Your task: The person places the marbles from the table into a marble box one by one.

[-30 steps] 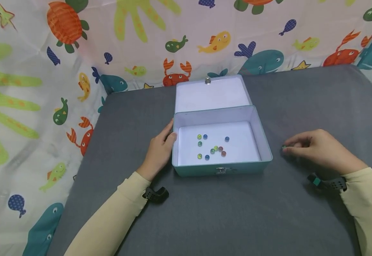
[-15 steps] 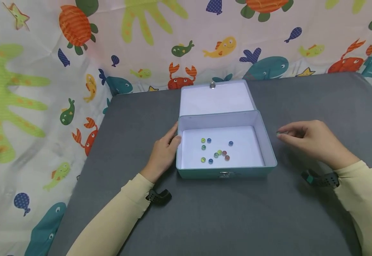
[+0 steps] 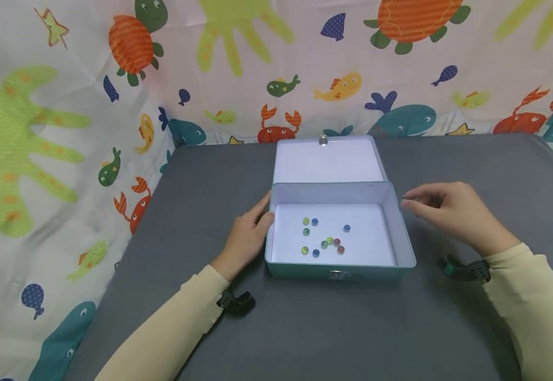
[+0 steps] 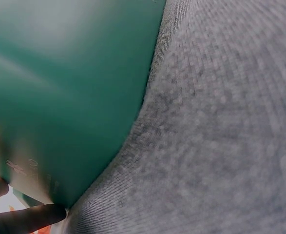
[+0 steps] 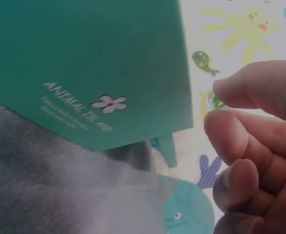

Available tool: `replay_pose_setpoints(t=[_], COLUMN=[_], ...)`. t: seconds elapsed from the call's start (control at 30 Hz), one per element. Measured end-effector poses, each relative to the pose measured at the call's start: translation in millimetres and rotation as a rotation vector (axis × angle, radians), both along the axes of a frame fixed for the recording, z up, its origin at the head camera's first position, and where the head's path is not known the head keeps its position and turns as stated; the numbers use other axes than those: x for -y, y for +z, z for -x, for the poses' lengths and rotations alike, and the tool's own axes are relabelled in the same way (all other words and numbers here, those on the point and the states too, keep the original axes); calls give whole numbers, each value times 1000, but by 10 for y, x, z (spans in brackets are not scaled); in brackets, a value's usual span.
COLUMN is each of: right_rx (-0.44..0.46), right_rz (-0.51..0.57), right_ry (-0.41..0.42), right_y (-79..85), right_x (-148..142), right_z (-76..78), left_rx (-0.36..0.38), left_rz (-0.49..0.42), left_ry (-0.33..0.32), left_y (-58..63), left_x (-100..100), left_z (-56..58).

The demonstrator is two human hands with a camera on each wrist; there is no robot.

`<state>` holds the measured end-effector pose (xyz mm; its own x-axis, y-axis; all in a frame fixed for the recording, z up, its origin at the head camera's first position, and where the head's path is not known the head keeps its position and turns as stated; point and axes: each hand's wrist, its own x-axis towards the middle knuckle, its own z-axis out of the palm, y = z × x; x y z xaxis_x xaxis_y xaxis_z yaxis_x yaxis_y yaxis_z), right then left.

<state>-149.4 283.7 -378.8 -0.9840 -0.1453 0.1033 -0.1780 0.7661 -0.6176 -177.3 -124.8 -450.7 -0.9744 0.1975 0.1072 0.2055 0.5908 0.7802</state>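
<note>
A green tin box (image 3: 338, 272) with a white inside stands on the grey table, its hinged lid (image 3: 328, 161) laid back. Several glass marbles (image 3: 330, 241) in yellow-green, blue, green and reddish tones lie scattered on its floor. The left hand (image 3: 245, 238) rests against the box's left side, thumb at the rim; the left wrist view shows its fingertips (image 4: 33, 219) touching the green wall. Just off the box's right rim, the right hand (image 3: 454, 211) pinches a clear marble with green swirls (image 5: 215, 101) between thumb and forefinger, above the table.
The grey tablecloth (image 3: 324, 333) spreads around the box on all sides. Behind and to the left hangs a white curtain (image 3: 238, 47) printed with sea animals. Each wrist wears a black band (image 3: 467, 269).
The right hand has lifted the marble off the table and moved left to the box's right side. The left hand stays at the box. The head view has shifted slightly.
</note>
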Motion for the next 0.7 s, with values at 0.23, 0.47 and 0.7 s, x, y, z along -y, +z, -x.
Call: replay_pose_setpoints(t=[0.23,0.47,0.7], right_rx=[-73,-22,-6], right_rz=[6,40,11], right_ry=[36,78,53], right_y=[90,46,214], right_x=[195,487,526], right_z=[79,107,232], left_rx=[-22,-12,-29], left_rz=[-5,-26,-26], left_ry=[16,40,20], left_y=[15,-109,6], left_x=[38,83,28], left_z=[-125,-307,-124])
